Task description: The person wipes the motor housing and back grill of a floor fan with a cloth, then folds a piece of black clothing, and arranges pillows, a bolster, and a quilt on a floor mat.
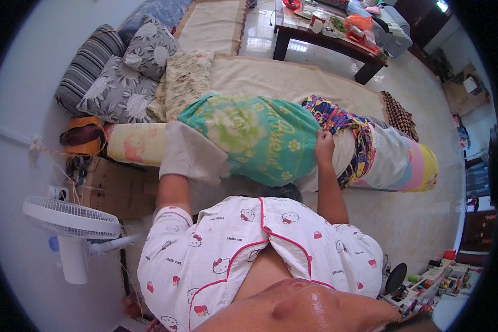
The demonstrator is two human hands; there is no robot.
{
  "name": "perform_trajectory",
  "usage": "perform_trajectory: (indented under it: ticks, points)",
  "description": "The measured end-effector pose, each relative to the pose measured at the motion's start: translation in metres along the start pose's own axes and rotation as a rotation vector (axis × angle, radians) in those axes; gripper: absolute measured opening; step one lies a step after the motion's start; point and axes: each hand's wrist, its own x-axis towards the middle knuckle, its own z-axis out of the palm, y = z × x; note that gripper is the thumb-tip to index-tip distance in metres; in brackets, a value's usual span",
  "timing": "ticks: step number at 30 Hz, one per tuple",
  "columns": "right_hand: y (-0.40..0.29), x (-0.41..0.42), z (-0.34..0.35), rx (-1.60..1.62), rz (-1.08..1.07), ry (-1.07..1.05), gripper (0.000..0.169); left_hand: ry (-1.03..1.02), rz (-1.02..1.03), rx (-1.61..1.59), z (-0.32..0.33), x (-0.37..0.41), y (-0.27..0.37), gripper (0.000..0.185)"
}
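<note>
A green towel (274, 137) with a pale flower pattern and lettering is spread between my two hands, above the front edge of a long padded seat. My right hand (324, 145) grips the towel's right edge. A pale flap of cloth (195, 153) covers most of my left hand (173, 119); only its fingertips show, at the towel's upper left edge. Beside my right hand, a multicoloured patterned cloth (357, 141) lies over the seat. A yellow and pink cover (139, 143) shows on the seat's left part, and a striped pastel cover (411, 164) on its right.
Grey floral cushions (122, 89) and a folded floral cloth (189, 81) lie at the back left. A white fan (72, 220) stands at the left. A dark wooden table (328, 45) with bags and dishes stands at the back. Small items fill a rack (431, 282) at lower right.
</note>
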Motion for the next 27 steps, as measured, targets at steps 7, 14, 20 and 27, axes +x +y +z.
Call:
perform_trajectory:
  ticks: [7,14,20,27]
  points:
    - [-0.025,0.01,-0.01,0.077,0.039,0.019,0.032,0.061,-0.656,-1.187,-0.032,0.011,0.037,0.016]
    - [-0.052,0.027,-0.031,-0.416,-0.058,-0.435,0.039,-0.168,-0.36,-0.671,-0.031,-0.022,-0.018,0.013]
    - [-0.086,0.065,0.023,-0.567,-0.048,-0.386,0.05,-0.411,-0.331,-0.212,-0.031,-0.034,-0.033,0.023]
    - [-0.041,0.076,0.059,-0.449,-0.098,-0.355,0.053,-0.319,-0.097,0.802,-0.05,-0.055,-0.122,0.022]
